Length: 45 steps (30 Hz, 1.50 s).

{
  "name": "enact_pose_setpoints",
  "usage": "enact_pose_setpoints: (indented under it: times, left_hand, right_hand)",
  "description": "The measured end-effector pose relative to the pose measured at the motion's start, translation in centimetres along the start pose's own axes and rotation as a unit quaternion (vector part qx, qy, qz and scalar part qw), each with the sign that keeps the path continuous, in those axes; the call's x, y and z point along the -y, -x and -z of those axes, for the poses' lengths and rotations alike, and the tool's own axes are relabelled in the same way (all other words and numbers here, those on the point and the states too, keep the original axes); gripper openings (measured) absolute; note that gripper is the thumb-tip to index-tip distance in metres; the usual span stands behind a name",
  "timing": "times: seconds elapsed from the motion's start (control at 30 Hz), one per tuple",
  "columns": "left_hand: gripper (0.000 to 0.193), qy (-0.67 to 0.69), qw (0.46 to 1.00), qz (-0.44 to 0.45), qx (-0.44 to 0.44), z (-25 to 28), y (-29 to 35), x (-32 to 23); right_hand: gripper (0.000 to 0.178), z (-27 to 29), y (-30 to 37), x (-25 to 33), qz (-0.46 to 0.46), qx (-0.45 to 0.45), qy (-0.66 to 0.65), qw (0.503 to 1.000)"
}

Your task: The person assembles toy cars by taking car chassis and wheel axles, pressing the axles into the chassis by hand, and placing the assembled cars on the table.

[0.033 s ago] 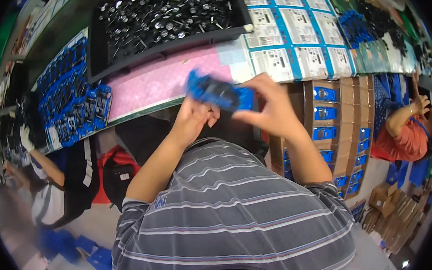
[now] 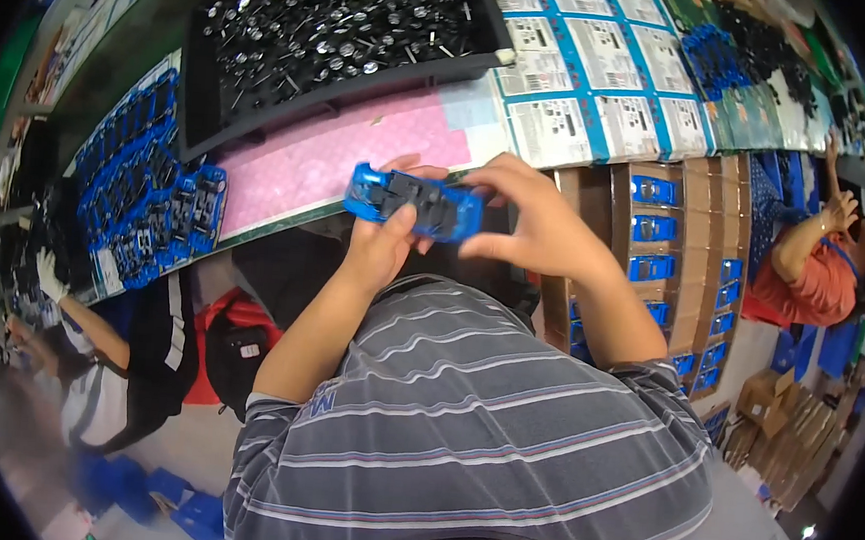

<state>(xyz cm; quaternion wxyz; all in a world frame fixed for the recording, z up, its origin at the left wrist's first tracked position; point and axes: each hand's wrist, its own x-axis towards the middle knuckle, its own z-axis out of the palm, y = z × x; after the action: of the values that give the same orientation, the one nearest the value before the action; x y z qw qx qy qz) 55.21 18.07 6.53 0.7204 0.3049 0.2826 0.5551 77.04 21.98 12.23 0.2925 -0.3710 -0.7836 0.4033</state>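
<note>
In front of my chest, tilted over the table's near edge, is a blue toy car shell with black parts inside it. My left hand grips it from below, the thumb lying over the near side and the fingers behind. At the shell's right end, my right hand spans its width, with the index finger at the far edge and the thumb at the near edge. Behind the shell stands a black tray of small black and shiny parts.
Blue car shells lie in rows at the left. Blue-and-white printed boxes cover the table at the back right. Beside my right arm, a divided carton holds several blue cars. Co-workers are at both sides; one wears a white glove.
The shell has moved slightly left and toward me, and its black inside now shows. My left thumb has come over its near side. My right hand stays at the right end.
</note>
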Motion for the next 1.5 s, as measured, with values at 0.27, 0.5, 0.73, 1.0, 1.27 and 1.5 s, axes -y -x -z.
enact_pose_setpoints:
  times: [0.27, 0.5, 0.73, 1.0, 1.27, 1.5]
  left_hand:
    - [0.038, -0.060, 0.996, 0.016, -0.067, 4.7, 3.6, -1.0]
    - [0.050, -0.005, 0.993, 0.018, -0.120, 7.2, 6.2, -0.3]
    - [0.044, 0.015, 0.985, -0.004, -0.174, 7.9, 6.1, -1.6]
    - [0.043, -0.014, 0.993, -0.022, -0.114, 7.6, 2.9, -3.4]
    - [0.038, -0.035, 0.987, -0.056, -0.148, 6.4, 2.1, -3.8]
    - [0.046, -0.034, 0.985, -0.070, -0.151, 6.1, 3.0, -3.8]
  right_hand:
    - [0.025, 3.1, -18.1, -5.0, 0.066, -0.105, 0.224, 0.967]
    - [0.025, 0.0, -23.2, -9.4, -0.029, -0.099, 0.377, 0.920]
    - [0.023, 1.9, -21.1, -6.8, -0.098, -0.140, 0.095, 0.981]
    - [0.023, 1.7, -16.2, -4.5, -0.030, -0.151, 0.044, 0.987]
    - [0.048, -8.8, -7.1, 3.9, 0.039, -0.029, 0.031, 0.998]
    - [0.050, -9.9, -7.2, 3.9, 0.042, -0.014, 0.061, 0.997]
